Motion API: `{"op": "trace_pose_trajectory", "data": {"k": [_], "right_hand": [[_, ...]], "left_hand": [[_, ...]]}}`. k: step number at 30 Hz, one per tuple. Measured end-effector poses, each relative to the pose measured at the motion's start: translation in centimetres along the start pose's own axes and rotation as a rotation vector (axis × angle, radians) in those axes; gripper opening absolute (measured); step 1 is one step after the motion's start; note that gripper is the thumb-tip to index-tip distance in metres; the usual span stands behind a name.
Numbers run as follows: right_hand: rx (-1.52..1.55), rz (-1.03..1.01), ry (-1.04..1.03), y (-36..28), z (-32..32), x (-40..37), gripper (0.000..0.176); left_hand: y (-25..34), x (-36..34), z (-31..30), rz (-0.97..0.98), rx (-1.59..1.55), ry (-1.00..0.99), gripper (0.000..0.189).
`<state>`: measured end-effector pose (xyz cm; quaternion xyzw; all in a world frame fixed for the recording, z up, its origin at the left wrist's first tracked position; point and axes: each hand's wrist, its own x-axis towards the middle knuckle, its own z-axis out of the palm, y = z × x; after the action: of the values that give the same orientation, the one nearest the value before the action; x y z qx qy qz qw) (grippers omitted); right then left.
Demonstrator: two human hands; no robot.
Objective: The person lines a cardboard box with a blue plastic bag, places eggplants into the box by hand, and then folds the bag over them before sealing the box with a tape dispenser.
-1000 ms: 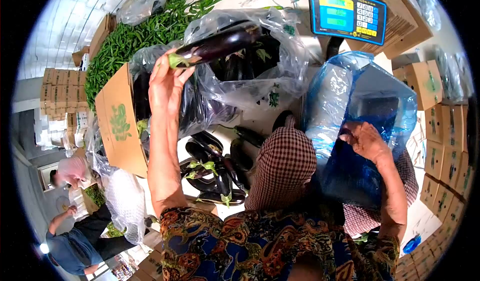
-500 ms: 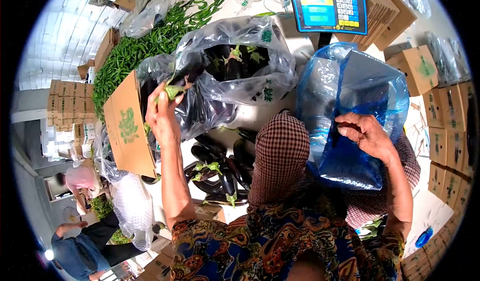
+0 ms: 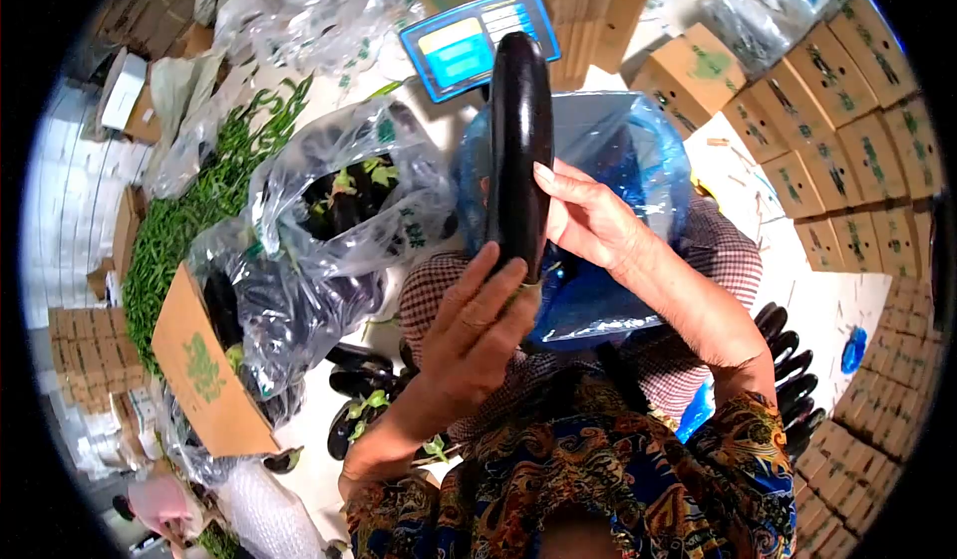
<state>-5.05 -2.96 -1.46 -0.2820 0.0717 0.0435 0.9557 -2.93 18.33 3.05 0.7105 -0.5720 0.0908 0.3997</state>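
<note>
A long dark eggplant [image 3: 520, 140] is held upright in the view in front of my body, over a blue plastic bag [image 3: 623, 145]. My left hand [image 3: 474, 335] has its fingers around the lower, stem end. My right hand [image 3: 593, 215] grips the eggplant's right side, thumb and fingers against the skin. To the left stands a clear plastic bag [image 3: 289, 175] with eggplants [image 3: 344, 205] inside. More eggplants [image 3: 354, 380] lie on the floor beside my left arm.
The scale display [image 3: 454, 51] stands behind the blue bag. Green peppers [image 3: 189, 220] are heaped at left by a cardboard flap [image 3: 204, 365]. Stacked cartons [image 3: 827, 140] line the right. A person in pink [image 3: 164, 504] is at lower left. Further eggplants [image 3: 795, 375] lie at right.
The view has turned to the right. My left hand has come from the eggplants at left to the front of my body with an eggplant, and my right hand has taken hold of it too.
</note>
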Motion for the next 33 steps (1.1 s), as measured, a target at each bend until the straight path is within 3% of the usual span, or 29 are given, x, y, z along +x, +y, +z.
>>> {"op": "trace_pose_trajectory", "data": {"k": [5, 6, 10, 13, 16, 19, 20, 21, 23, 26, 30, 33], "right_hand": [[0.042, -0.031, -0.006, -0.7, -2.2, -2.3, 0.046], [0.02, -0.024, 0.011, -0.9, -2.6, -2.5, 0.046], [-0.05, -0.062, 0.13, -1.2, -3.1, -3.6, 0.045], [-0.079, -0.085, 0.203, -1.7, -4.3, -4.2, 0.046], [-0.16, 0.055, 0.395, -3.1, -5.3, -4.9, 0.034], [-0.585, 0.205, 0.602, -3.5, -7.3, -5.2, 0.063], [-0.701, 0.173, 0.754, -2.8, -8.7, -5.2, 0.085], [-0.835, 0.205, 0.731, -2.8, -8.6, -5.1, 0.102], [-1.096, 0.297, 0.633, -3.6, -8.4, -4.8, 0.112], [-1.552, 0.377, 0.668, -2.6, -10.4, -3.1, 0.112], [-1.881, 0.533, 0.611, -0.3, -14.6, -1.4, 0.108], [-1.974, 0.546, 0.646, 1.5, -17.3, -1.4, 0.105]], "left_hand": [[1.5, 0.4, 2.3, 0.035, -0.005, -0.087, 0.034], [1.5, 0.7, 3.0, 0.045, -0.022, -0.007, 0.038], [0.8, 0.6, 4.2, -0.118, -0.272, 0.062, 0.031], [1.8, 0.6, 5.3, -0.493, -0.785, 0.155, 0.031], [1.3, 0.1, 6.3, -0.537, -0.821, 0.009, 0.036], [1.0, -0.5, 6.7, -0.626, -0.818, -0.171, 0.039], [0.7, -0.6, 6.3, -0.606, -0.742, -0.27, 0.039], [0.5, -0.7, 5.9, -0.584, -0.664, -0.366, 0.039], [0.6, -0.9, 5.7, -0.471, -0.615, -0.356, 0.038], [0.9, -1.2, 5.0, -0.395, -0.539, -0.428, 0.037], [0.6, -1.2, 4.1, -0.296, -0.502, -0.444, 0.038], [0.5, -1.1, 2.5, -0.368, -0.575, -0.529, 0.041]]}}
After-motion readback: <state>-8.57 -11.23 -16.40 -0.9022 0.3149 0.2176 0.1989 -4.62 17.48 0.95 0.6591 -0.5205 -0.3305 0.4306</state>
